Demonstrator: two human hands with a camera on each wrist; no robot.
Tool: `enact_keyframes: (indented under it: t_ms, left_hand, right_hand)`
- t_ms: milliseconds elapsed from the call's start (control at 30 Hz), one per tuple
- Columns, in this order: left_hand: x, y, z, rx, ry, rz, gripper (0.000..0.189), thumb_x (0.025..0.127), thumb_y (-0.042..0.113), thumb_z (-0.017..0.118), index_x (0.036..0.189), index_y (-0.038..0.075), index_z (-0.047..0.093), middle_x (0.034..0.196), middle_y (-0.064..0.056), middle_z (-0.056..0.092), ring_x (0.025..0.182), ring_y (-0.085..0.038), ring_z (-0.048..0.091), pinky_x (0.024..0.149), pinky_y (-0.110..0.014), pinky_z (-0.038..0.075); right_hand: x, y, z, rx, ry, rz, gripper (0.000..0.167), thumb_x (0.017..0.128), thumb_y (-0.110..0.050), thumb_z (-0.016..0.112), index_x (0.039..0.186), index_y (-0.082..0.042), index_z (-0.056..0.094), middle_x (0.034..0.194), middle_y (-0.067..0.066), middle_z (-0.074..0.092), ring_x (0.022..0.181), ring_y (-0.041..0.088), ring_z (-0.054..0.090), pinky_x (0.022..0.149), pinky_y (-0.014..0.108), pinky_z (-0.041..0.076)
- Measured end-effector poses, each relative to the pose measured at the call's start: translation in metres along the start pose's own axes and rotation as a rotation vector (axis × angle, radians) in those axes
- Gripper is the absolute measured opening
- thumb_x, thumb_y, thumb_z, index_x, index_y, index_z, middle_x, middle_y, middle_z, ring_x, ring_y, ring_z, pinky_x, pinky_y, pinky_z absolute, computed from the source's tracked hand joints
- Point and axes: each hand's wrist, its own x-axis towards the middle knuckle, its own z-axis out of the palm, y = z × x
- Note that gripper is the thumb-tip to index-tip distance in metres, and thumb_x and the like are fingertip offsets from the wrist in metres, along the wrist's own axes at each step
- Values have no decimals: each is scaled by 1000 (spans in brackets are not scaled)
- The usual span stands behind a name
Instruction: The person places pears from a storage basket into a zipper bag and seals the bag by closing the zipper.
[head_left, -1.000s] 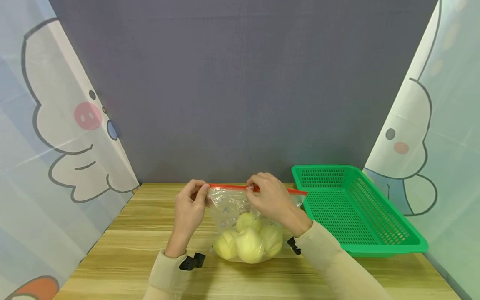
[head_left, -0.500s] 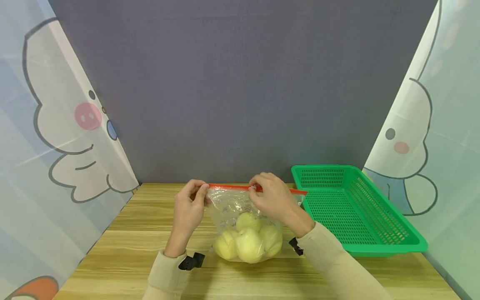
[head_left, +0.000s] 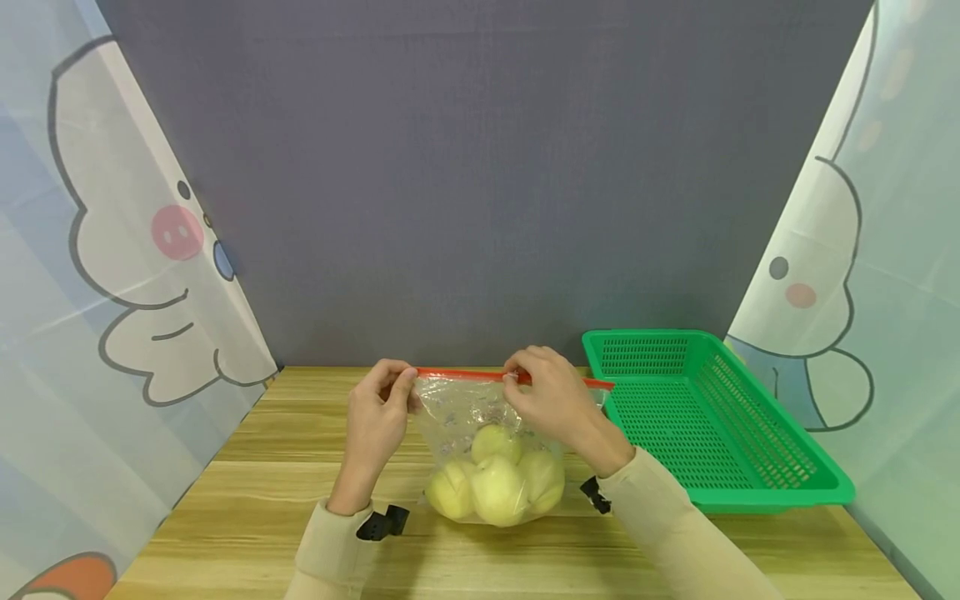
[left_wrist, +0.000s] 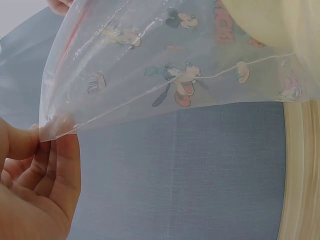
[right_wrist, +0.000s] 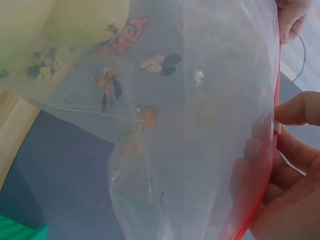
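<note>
A clear zip bag (head_left: 450, 408) with a red strip (head_left: 457, 374) along its top edge stands on the table, holding several round yellow-green fruits (head_left: 498, 492). Cartoon figures are printed on its plastic. My left hand (head_left: 378, 421) pinches the bag's top left corner between thumb and fingers, as the left wrist view confirms. Right of the middle, my right hand (head_left: 551, 396) pinches the red strip. In the right wrist view a small whitish slider (right_wrist: 277, 128) shows between that thumb and forefinger, and the other fingers lie behind the plastic.
A green plastic basket (head_left: 690, 433) with slotted walls stands on the right of the wooden table (head_left: 247, 508), close beside the bag's right end. A dark grey cloth backdrop (head_left: 480, 183) rises behind the table. Printed curtains (head_left: 120, 333) hang at both sides.
My right hand has slid a little to the right along the red strip. The left hand, the bag and the fruits have hardly moved.
</note>
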Motion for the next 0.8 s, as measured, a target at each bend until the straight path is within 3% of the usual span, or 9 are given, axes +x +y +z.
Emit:
enact_keyframes:
  t_ms: [800]
  left_hand:
    - [-1, -1, 0, 6, -6, 14, 16, 101, 18, 63, 94, 4, 70, 68, -5, 64, 57, -17, 62, 53, -30, 54]
  right_hand:
    - [-7, 7, 0, 19, 51, 4, 8, 92, -12, 65, 93, -10, 74, 87, -4, 65, 79, 14, 54, 70, 31, 49]
